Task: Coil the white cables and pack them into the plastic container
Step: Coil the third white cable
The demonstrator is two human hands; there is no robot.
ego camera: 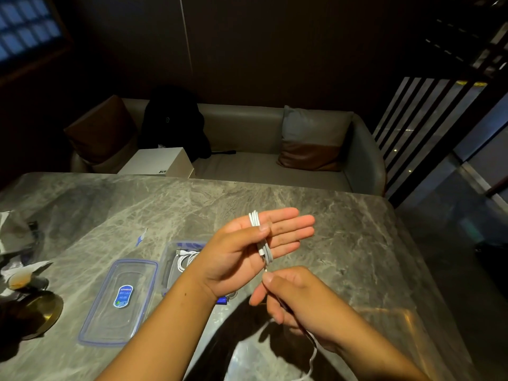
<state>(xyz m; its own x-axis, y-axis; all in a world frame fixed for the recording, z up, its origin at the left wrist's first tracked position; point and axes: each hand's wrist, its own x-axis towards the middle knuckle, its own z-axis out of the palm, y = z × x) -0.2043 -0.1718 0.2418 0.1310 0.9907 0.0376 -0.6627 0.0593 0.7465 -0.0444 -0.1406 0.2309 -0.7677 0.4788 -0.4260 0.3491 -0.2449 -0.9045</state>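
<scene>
My left hand (247, 248) is raised above the marble table, fingers stretched flat, with a white cable (254, 220) wound in several loops around it and pinned by the thumb. My right hand (291, 295) sits just below, pinching the loose end of the same cable, whose tail (312, 350) trails down toward my body. Behind my left forearm stands the clear plastic container (171, 253) with blue trim; another coiled white cable (185, 261) lies inside it. Its lid (121, 301), clear with a blue label, lies flat to the left.
The grey marble table (343, 243) ends at a sofa with cushions, a black bag (173, 125) and a white box (158, 162). At the left edge sit crumpled paper (16, 237), a small dish (23, 280) and a brass plate (41, 312).
</scene>
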